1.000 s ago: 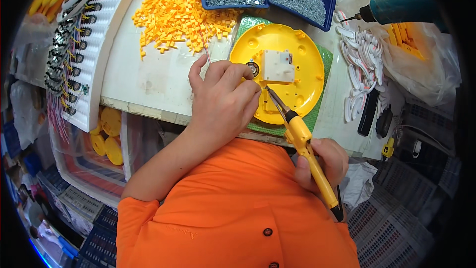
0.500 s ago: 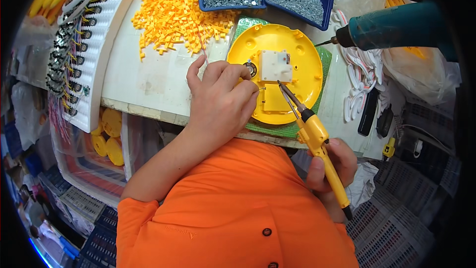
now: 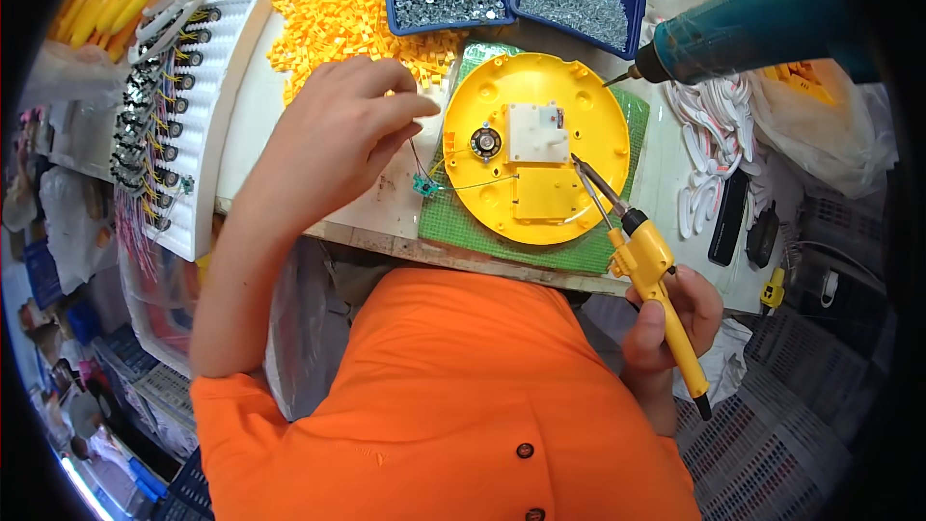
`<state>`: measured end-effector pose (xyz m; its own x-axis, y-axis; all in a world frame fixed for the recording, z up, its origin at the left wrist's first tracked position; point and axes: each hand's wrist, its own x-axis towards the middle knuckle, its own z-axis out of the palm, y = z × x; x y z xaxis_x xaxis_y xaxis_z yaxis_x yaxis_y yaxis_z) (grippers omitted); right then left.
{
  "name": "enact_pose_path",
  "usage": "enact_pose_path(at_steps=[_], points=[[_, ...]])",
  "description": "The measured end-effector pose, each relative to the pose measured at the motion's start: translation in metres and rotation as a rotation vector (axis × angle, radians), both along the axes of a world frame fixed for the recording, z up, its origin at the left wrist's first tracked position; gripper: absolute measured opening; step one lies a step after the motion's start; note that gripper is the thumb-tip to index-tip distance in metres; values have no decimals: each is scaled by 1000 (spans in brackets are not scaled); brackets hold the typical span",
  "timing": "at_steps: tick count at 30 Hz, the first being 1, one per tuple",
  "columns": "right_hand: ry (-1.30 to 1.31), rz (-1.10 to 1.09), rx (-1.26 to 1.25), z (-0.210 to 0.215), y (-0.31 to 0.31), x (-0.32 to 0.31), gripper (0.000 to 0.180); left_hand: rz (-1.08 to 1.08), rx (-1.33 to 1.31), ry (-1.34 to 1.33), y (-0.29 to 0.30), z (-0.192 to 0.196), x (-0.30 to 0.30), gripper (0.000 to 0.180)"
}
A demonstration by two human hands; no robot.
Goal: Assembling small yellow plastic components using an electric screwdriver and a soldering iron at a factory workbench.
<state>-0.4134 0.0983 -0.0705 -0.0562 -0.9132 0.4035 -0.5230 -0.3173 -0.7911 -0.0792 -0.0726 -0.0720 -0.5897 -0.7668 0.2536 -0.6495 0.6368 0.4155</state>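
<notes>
My right hand point(image 3: 672, 320) is wrapped round a yellow soldering iron point(image 3: 644, 251) with a thin feed tube beside its tip. The tip is over the right side of a round yellow plastic shell point(image 3: 600, 174), near a white gearbox point(image 3: 529, 135). A small round speaker point(image 3: 485, 142) sits left of the gearbox in the shell. Just off the shell's left edge, a small green circuit board point(image 3: 424, 185) hangs on thin wires. My left hand point(image 3: 352, 121) is raised left of the shell, fingers bent and closed on the thin wires that rise from the board; the fingertips are partly hidden.
Small yellow plastic parts point(image 3: 333, 14) lie heaped behind my left hand. Two blue bins point(image 3: 511, 19) of metal hardware stand at the back. A teal electric screwdriver point(image 3: 743, 34) juts in from the right. White foam point(image 3: 227, 77) with wired speakers is at left; white straps point(image 3: 709, 135) lie right.
My left hand has moved left and away from the shell, uncovering the speaker and the circuit board. The soldering iron has shifted slightly right with my right hand.
</notes>
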Motion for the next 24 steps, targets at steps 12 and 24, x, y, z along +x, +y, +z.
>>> enact_pose_path(at_steps=[12,24], points=[[3,-23,-6,-3,9,-5,44,-229,-37,-252,24,14,-4,9],[36,-16,62,-23,43,-22,44,217,-8,-2,40,64,30,15]])
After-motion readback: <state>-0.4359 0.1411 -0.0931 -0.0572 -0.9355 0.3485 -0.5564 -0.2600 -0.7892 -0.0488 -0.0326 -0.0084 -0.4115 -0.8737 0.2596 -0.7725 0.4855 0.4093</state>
